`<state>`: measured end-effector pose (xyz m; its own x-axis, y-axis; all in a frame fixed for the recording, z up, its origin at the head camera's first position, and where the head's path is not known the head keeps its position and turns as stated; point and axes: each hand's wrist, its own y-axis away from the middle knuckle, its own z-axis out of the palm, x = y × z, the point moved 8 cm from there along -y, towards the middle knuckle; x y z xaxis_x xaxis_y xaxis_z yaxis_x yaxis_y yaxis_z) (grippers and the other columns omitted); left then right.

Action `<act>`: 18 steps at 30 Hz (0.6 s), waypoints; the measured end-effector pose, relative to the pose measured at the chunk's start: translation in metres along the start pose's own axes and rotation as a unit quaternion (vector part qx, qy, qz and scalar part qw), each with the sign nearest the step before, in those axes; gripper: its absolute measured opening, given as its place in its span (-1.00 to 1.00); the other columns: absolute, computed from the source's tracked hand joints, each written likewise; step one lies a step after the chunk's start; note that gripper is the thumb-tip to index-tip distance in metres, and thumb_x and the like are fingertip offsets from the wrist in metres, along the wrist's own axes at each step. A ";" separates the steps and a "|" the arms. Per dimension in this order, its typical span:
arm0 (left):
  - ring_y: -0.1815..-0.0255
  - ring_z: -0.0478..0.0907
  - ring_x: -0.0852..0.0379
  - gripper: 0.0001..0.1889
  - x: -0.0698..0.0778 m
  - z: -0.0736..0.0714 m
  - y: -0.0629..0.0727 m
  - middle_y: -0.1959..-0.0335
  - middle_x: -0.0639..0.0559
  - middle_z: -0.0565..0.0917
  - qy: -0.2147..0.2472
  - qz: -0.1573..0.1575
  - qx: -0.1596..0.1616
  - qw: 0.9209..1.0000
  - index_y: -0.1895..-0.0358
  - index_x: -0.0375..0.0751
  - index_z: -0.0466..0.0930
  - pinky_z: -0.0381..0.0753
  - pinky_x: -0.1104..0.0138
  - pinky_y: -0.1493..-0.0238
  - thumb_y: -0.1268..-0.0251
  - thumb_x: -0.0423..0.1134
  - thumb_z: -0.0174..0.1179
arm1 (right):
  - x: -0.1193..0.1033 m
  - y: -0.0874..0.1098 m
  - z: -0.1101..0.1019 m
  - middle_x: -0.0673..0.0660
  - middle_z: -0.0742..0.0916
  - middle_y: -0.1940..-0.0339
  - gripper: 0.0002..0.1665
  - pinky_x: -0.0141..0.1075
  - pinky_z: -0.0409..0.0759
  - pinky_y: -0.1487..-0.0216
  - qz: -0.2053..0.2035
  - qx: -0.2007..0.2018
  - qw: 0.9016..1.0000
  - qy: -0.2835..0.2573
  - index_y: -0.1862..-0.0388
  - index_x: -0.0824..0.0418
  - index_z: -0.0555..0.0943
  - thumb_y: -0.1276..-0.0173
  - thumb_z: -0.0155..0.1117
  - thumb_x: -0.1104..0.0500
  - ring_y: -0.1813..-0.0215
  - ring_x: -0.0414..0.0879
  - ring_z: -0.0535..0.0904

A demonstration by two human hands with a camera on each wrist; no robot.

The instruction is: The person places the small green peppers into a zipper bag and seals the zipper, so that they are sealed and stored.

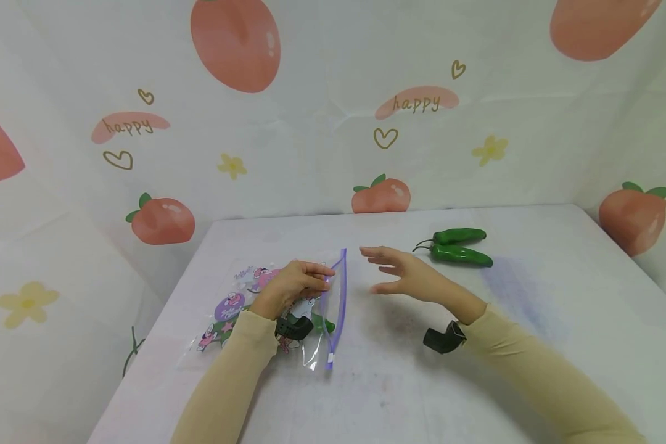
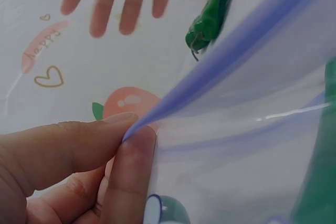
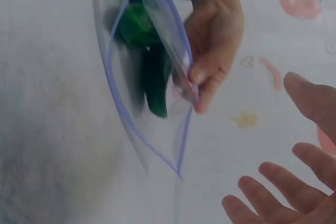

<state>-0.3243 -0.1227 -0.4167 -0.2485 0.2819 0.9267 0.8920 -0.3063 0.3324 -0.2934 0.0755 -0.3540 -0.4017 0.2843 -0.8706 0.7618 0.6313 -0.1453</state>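
Note:
A clear zip bag (image 1: pixel 341 311) with a purple zip edge and cartoon prints lies on the table. My left hand (image 1: pixel 291 287) pinches one side of its mouth between thumb and fingers; in the left wrist view the purple strip (image 2: pixel 210 72) runs out from that pinch. Seen from the right wrist, the mouth gapes, and green peppers (image 3: pixel 156 85) lie inside. To the right of the mouth, my right hand (image 1: pixel 407 277) hovers with fingers spread and nothing in it. Just behind it lie two more green peppers, a rear one (image 1: pixel 459 235) and a front one (image 1: pixel 462 254).
The white table (image 1: pixel 533 370) meets a cloth backdrop (image 1: pixel 311 135) printed with peaches, hearts and flowers at its back and sides. Each wrist carries a black strapped device, a left one (image 1: pixel 295 328) and a right one (image 1: pixel 444 338).

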 end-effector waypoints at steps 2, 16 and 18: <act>0.36 0.52 0.23 -0.61 0.000 0.000 0.000 0.32 0.04 0.59 0.002 0.000 -0.001 1.000 -0.14 -0.49 0.53 0.64 0.46 0.24 -0.22 -0.49 0.23 | 0.001 0.002 -0.011 0.20 0.35 -0.48 -0.09 0.01 0.31 -0.39 -0.011 0.016 1.000 0.000 -0.47 0.26 0.26 -0.17 0.46 0.23 -0.46 0.18 0.28; 0.44 0.49 0.26 -0.60 -0.001 0.000 -0.001 0.37 0.07 0.54 0.011 -0.002 -0.003 1.000 -0.15 -0.50 0.52 0.59 0.51 0.34 -0.22 -0.50 0.22 | 0.025 0.026 -0.076 0.21 0.35 -0.47 -0.13 -0.01 0.21 -0.44 0.008 0.115 0.993 0.032 -0.48 0.18 0.25 -0.23 0.41 0.21 -0.48 0.15 0.24; 0.44 0.48 0.26 -0.60 0.000 0.000 0.000 0.38 0.07 0.55 0.010 0.000 -0.004 1.000 -0.15 -0.51 0.51 0.59 0.51 0.35 -0.22 -0.50 0.23 | 0.028 0.029 -0.082 0.21 0.36 -0.47 -0.16 -0.07 0.20 -0.45 0.011 0.124 0.992 0.030 -0.47 0.19 0.26 -0.25 0.40 0.23 -0.48 0.14 0.24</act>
<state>-0.3244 -0.1223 -0.4173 -0.2558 0.2636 0.9301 0.8888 -0.3142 0.3335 -0.3237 0.1608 -0.3442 -0.4072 0.3433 -0.8463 0.8693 0.4300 -0.2439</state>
